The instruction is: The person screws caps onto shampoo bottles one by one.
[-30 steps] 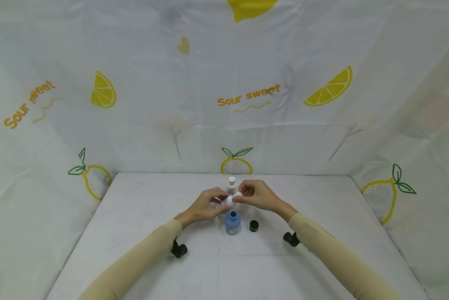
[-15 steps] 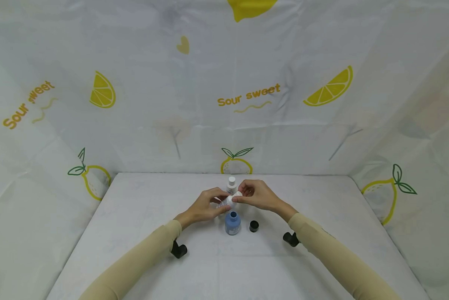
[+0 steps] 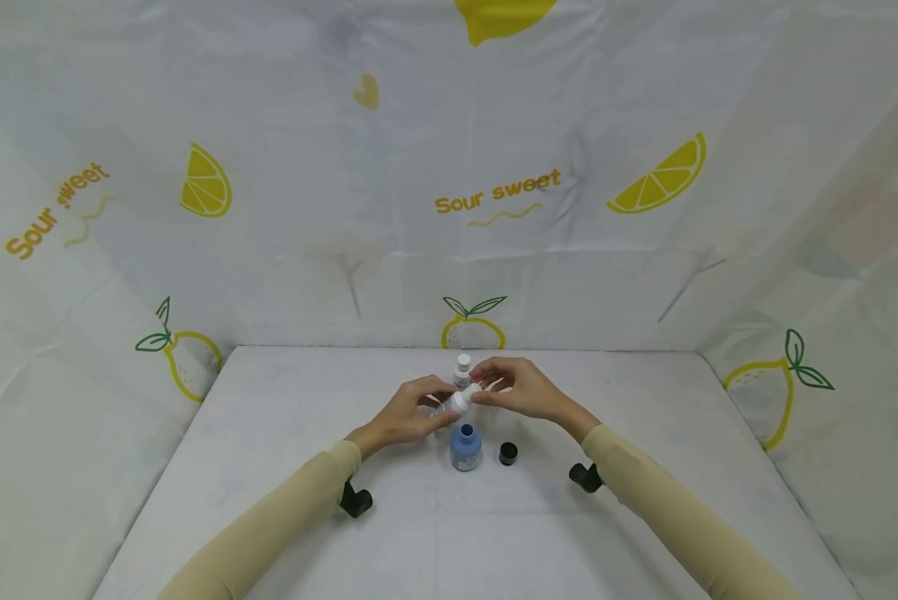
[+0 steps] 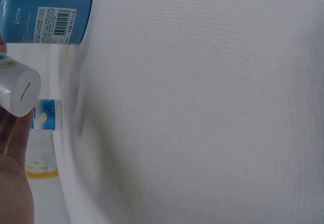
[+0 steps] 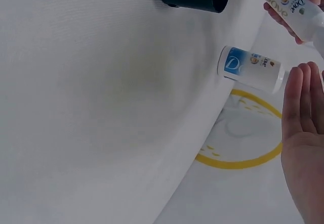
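Note:
My left hand (image 3: 407,412) grips a small white Dove bottle (image 3: 452,404) tilted up to the right, its white cap (image 3: 472,389) pointing at my other hand. In the left wrist view the base of this white bottle (image 4: 25,90) faces the camera. My right hand (image 3: 524,390) is at the cap, fingers extended and loosened around it; in the right wrist view the fingertips (image 5: 298,72) lie just apart from the bottle's top. Just in front of the held bottle stands an uncapped blue bottle (image 3: 466,450).
Behind the hands a second white Dove bottle (image 3: 462,371) stands upright with its cap on. A black cap (image 3: 508,453) lies to the right of the blue bottle. All sit on a white-covered table (image 3: 306,533), backed by a lemon-print curtain (image 3: 389,167).
My right hand's fingers have loosened from their pinch on the white cap and moved slightly up, showing more of it. The left hand and the tilted bottle have barely moved.

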The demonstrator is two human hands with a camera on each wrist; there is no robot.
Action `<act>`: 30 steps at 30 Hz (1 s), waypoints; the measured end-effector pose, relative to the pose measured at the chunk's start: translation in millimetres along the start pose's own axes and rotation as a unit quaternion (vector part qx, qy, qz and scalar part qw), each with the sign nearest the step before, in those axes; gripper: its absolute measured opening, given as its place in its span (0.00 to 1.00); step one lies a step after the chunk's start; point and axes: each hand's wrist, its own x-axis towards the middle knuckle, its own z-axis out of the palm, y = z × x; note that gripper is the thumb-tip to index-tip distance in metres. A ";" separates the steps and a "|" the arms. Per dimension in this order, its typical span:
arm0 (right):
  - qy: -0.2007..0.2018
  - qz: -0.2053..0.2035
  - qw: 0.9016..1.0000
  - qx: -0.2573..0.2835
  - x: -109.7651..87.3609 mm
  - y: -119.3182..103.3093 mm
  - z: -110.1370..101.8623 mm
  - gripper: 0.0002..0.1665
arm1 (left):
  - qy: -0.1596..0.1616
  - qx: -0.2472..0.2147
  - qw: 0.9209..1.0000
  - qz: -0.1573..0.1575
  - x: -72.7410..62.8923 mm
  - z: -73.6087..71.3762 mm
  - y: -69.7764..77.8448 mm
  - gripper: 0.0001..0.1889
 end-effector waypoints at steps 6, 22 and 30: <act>-0.054 -0.023 0.997 0.051 0.2 4.9 -5.9 0.27 | -0.001 0.002 1.000 0.002 0.2 -0.9 0.1 0.18; -0.057 0.002 0.996 0.073 1.0 2.8 -6.0 0.23 | -0.007 0.005 1.000 -0.009 1.3 -1.8 0.8 0.18; -0.042 -0.005 0.998 0.047 1.3 2.0 -5.6 0.21 | -0.003 0.006 1.000 -0.001 0.4 -2.5 3.2 0.18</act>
